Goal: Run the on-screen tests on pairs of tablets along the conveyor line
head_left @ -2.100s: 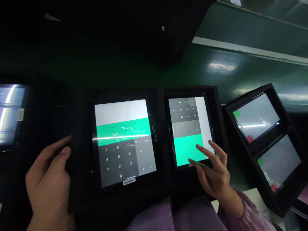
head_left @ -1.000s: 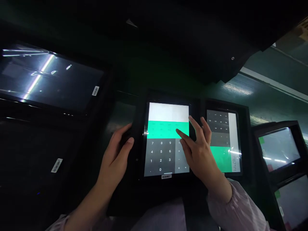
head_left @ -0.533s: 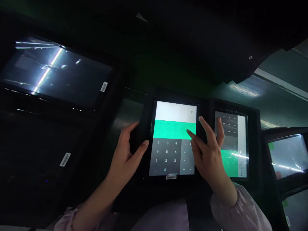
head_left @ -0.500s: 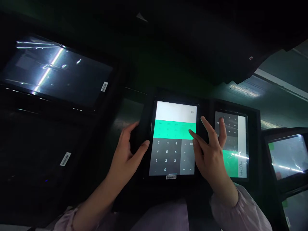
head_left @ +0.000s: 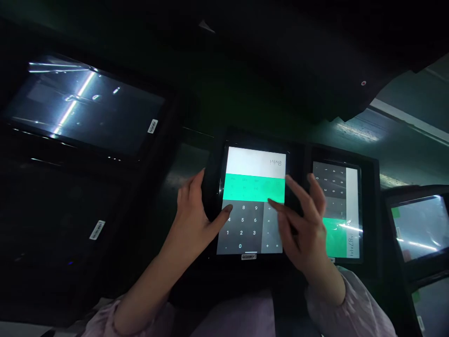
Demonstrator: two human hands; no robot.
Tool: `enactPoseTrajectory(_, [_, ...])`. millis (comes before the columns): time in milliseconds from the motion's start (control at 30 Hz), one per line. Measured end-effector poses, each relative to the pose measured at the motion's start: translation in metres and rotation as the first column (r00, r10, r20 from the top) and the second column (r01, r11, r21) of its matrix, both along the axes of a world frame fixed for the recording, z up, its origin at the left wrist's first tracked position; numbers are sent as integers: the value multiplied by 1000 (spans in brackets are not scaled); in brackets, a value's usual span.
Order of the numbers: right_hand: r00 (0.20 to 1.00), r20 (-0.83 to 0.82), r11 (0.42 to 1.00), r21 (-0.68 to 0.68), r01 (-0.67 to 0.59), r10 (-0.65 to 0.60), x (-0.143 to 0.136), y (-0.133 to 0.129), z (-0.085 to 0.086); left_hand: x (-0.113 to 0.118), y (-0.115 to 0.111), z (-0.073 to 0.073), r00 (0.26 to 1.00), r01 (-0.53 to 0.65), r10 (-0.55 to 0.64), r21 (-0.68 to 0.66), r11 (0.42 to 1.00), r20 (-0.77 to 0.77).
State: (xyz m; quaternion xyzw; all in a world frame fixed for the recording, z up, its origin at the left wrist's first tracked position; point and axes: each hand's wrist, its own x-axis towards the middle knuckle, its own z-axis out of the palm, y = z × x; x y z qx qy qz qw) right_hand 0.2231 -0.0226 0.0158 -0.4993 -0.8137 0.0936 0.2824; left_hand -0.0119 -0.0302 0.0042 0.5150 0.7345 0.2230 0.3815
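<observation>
Head view: the lit tablet (head_left: 250, 201) lies between the left hand (head_left: 192, 229) and right hand (head_left: 305, 231), long axis running near to far. The right hand, fingers spread, extends farther over it; the left hand, thumb splayed, overlaps its left edge, contact unconfirmed.

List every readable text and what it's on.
Middle tablet keypad: "8 9", "4 5 6", "1 2 3", ". 0", "÷ × - + ="
Middle display: "8"; other characters unclear
Middle green band: faint labels, too blurred
Right tablet, sideways keypad: "1 4 7", "0 2 5 8", "3 6 9"
Right display: seemingly "87"; rest unclear
White stickers, right tablet's other keys: too small
Some keys: hidden by left hand, right hand
</observation>
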Motion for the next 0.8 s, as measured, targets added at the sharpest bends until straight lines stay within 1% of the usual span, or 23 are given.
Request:
enactPoseTrajectory(67, [994,8,994,24,111,-111,6,3,-4,-1,0,0,999,-12,13,-35,999,47])
enactPoseTrajectory(133, [986,52,988,15,157,-157,7,4,-8,-2,-1,0,996,-39,42,-49,998,78])
enactPoseTrajectory(200, [985,84,989,4,149,-149,4,4,-10,-3,-2,0,993,-69,72,-37,997,92])
enactPoseTrajectory(333, [990,128,997,-22,68,-65,-3,4,-9,-6,-3,0,987,-103,106,-34,994,118])
enactPoseTrajectory(400, [991,113,997,-21,74,-71,-2,4,-9,-7,-3,0,986,-119,122,-36,992,116])
enactPoseTrajectory(533, [990,35,991,11,136,-136,1,5,-10,-8,-4,-3,984,-142,143,-19,990,106])
enactPoseTrajectory(700, [994,97,996,-61,58,-52,-7,4,-9,-9,-6,-7,984,-152,147,43,987,101])
enactPoseTrajectory(800, [995,68,995,-55,78,-74,-3,4,-5,-12,-6,-6,988,-137,132,59,989,85])
